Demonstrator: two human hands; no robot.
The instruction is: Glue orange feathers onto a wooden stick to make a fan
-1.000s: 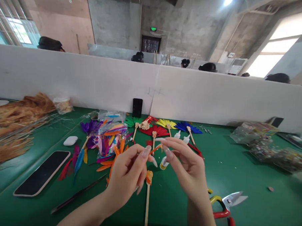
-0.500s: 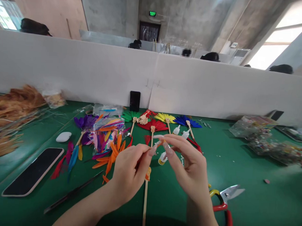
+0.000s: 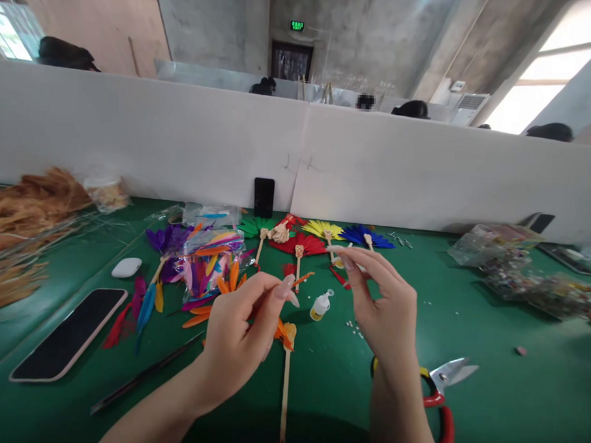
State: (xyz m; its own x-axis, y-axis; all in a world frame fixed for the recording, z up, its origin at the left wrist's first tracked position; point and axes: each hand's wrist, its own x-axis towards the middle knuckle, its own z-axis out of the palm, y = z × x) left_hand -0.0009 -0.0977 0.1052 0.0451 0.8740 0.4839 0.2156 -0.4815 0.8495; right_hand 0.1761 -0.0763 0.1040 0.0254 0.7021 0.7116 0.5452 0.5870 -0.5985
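Note:
My left hand point(image 3: 244, 337) is closed in a pinch on a small orange feather point(image 3: 303, 278), whose thin tip sticks out to the right of the fingertips. To the right, apart from it, my right hand point(image 3: 387, 297) is raised with thumb and fingers drawn together; anything between them is too small to make out. Below the hands lies a wooden stick point(image 3: 284, 397) with a carved head point(image 3: 289, 335) and orange feathers beside it. A small white glue bottle point(image 3: 320, 306) stands between the hands, near scattered white bits point(image 3: 353, 328).
Red-handled scissors point(image 3: 447, 385) lie by my right forearm, tweezers point(image 3: 146, 375) and a phone point(image 3: 68, 335) on the left. Feather fans, such as the red one point(image 3: 307, 243), line the back below a white partition point(image 3: 181, 138). Bagged feathers point(image 3: 210, 263) sit left of centre.
My hands were together at the orange feather and have now parted. The right hand moved right and up, the left slightly left, keeping the feather. The glue bottle shows more fully.

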